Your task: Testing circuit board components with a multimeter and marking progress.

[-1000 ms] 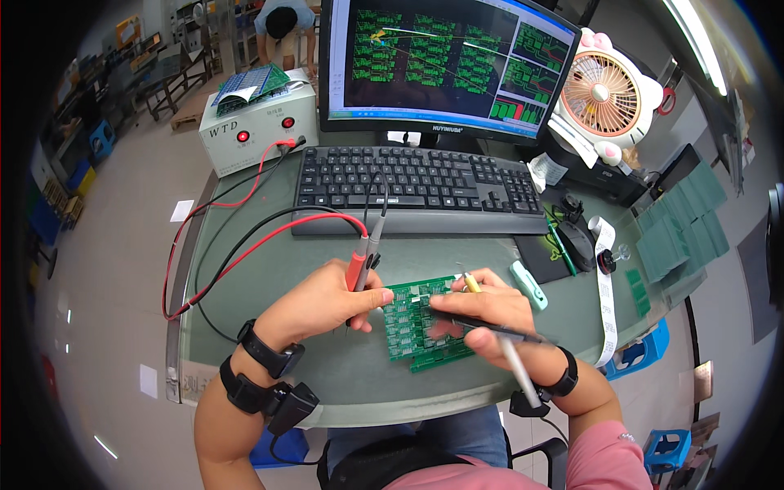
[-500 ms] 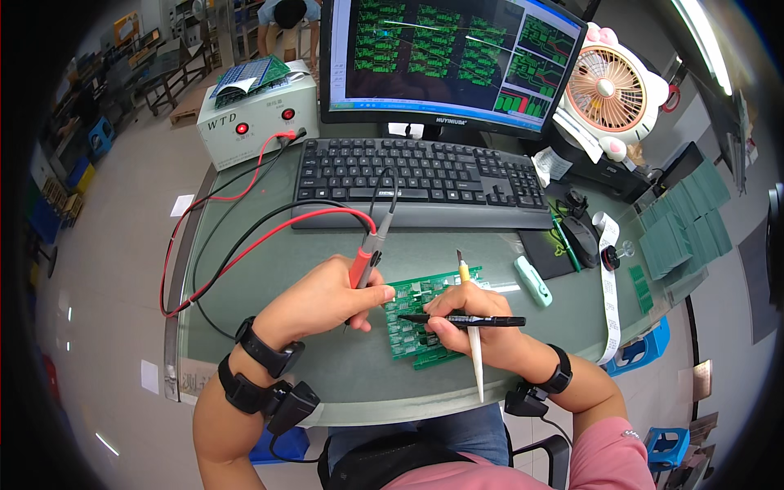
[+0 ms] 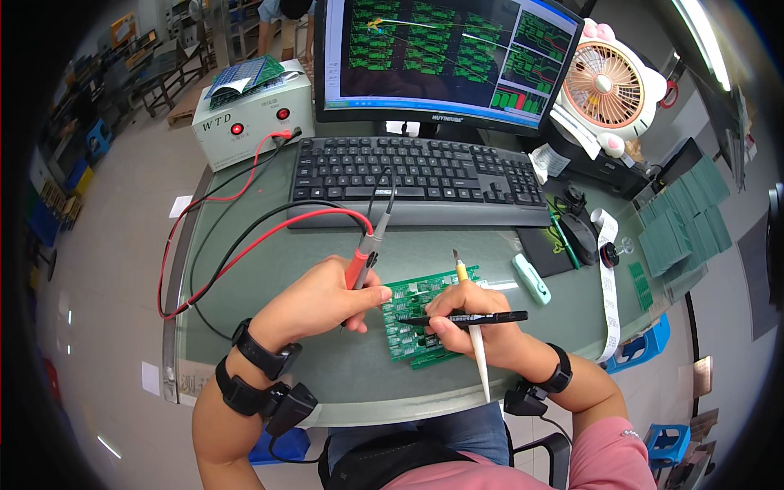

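A green circuit board [image 3: 411,304] lies on the glass desk between my hands. My left hand [image 3: 322,298] grips two test probes, one red [image 3: 357,268] and one grey [image 3: 377,237], with their tips angled down at the board's left edge. My right hand [image 3: 474,322] rests on the board's right side and holds a black pen [image 3: 482,318] lying across the fingers, tip toward the board. The same hand also holds a white-handled craft knife [image 3: 476,359], blade pointing up and away.
Red and black leads [image 3: 245,245] loop left to a grey tester box [image 3: 245,122]. A black keyboard [image 3: 425,175] and monitor [image 3: 445,57] stand behind. A teal eraser-like block [image 3: 531,278], black mouse [image 3: 581,237], fan [image 3: 608,86] and stacked green boards [image 3: 682,216] sit right.
My right hand has turned the pen from pointing down-right to lying level across the board. The knife now stands more upright. My left hand and probes have barely moved.
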Available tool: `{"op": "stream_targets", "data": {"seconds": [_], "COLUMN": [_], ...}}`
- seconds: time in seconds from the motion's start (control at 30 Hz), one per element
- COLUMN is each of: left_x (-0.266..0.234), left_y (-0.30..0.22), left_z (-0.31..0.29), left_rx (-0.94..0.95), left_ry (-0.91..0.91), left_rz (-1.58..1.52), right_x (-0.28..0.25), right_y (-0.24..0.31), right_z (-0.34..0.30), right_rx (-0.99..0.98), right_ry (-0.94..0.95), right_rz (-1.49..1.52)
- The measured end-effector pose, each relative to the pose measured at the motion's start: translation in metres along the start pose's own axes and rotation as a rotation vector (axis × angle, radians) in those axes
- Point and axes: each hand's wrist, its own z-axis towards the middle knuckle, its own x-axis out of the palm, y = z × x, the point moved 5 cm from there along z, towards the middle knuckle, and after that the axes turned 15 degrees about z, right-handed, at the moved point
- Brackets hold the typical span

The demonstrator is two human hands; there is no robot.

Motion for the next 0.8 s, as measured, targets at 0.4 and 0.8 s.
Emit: {"op": "stream_targets", "data": {"seconds": [0.4,0.8], "left_x": [0.0,-0.008], "left_y": [0.001,0.006], "left_z": [0.0,0.0], "left_rx": [-0.003,0.023], "left_ry": [-0.015,-0.031], "left_rz": [-0.026,-0.102], "right_x": [-0.008,-0.015], "right_y": [0.004,0.034], "right_z": [0.0,0.027], "right_rx": [0.048,-0.038], "right_ry": [-0.071,0.243], "right_rz": [-0.029,-0.32]}}
